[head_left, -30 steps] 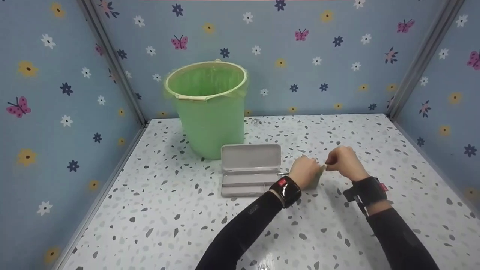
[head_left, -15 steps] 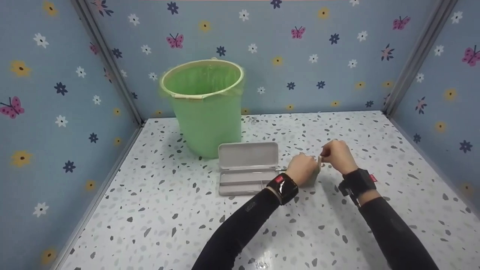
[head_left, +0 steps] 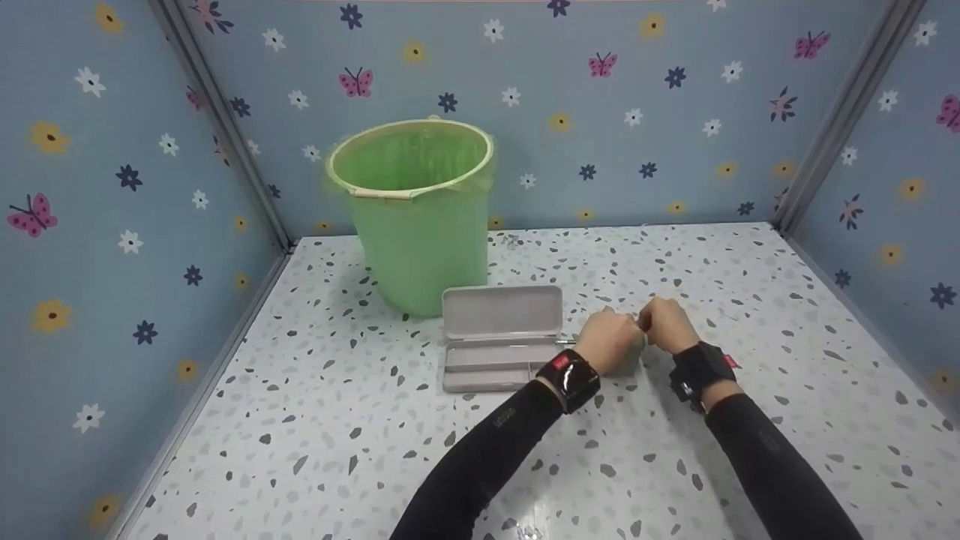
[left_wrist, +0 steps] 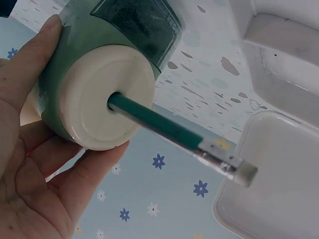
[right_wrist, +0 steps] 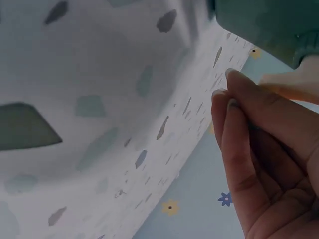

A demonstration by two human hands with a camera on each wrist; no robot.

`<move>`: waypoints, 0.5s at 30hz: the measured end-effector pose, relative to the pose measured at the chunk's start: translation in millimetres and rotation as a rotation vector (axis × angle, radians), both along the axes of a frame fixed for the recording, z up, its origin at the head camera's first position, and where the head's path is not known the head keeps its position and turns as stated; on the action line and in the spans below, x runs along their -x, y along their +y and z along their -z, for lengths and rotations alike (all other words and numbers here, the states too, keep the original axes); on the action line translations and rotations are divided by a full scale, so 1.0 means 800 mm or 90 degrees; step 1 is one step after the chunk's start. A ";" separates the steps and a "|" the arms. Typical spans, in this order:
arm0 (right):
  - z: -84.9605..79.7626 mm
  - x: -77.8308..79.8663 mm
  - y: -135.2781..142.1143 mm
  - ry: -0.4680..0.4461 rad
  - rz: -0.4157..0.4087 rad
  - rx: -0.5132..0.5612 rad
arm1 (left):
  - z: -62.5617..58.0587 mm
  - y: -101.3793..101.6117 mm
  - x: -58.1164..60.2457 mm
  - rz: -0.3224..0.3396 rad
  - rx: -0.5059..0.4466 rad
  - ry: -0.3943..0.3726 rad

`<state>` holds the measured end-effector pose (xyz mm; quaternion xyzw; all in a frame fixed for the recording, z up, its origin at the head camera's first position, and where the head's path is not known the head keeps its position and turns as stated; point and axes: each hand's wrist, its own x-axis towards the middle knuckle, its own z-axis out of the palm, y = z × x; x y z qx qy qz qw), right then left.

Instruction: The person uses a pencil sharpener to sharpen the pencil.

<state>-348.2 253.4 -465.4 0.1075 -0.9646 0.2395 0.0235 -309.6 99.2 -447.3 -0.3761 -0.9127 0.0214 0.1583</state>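
My left hand (head_left: 607, 341) grips a green pencil sharpener (left_wrist: 82, 40) with a round cream front (left_wrist: 89, 119). A green pencil (left_wrist: 159, 127) sticks out of the hole in that front, its metal band and pale eraser end outward. Close on the sharpener's other side, my right hand (head_left: 670, 326) has its thumb and fingers pinched together at the cream crank (right_wrist: 286, 82). The crank's knob is hidden within the fingers. In the head view, the left hand covers most of the sharpener.
An open pale grey pencil case (head_left: 501, 313) lies left of the hands, its lid tipped back. Behind it stands a green bin (head_left: 424, 240) with a green liner. Flower-patterned walls (head_left: 562, 75) enclose the speckled tabletop (head_left: 337, 450).
My right hand has circled beside the sharpener, rising, then dropping in closer to the left hand. The left hand holds its grip on the sharpener, nearly still.
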 end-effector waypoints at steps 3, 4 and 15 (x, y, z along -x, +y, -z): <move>0.002 -0.004 0.002 -0.026 -0.019 -0.005 | -0.003 0.000 0.000 -0.001 -0.011 -0.001; 0.003 -0.006 0.003 -0.035 -0.024 -0.005 | -0.004 0.001 0.000 -0.004 -0.011 -0.004; -0.005 -0.044 0.008 -0.159 -0.028 0.011 | -0.004 0.007 -0.004 -0.076 0.014 -0.030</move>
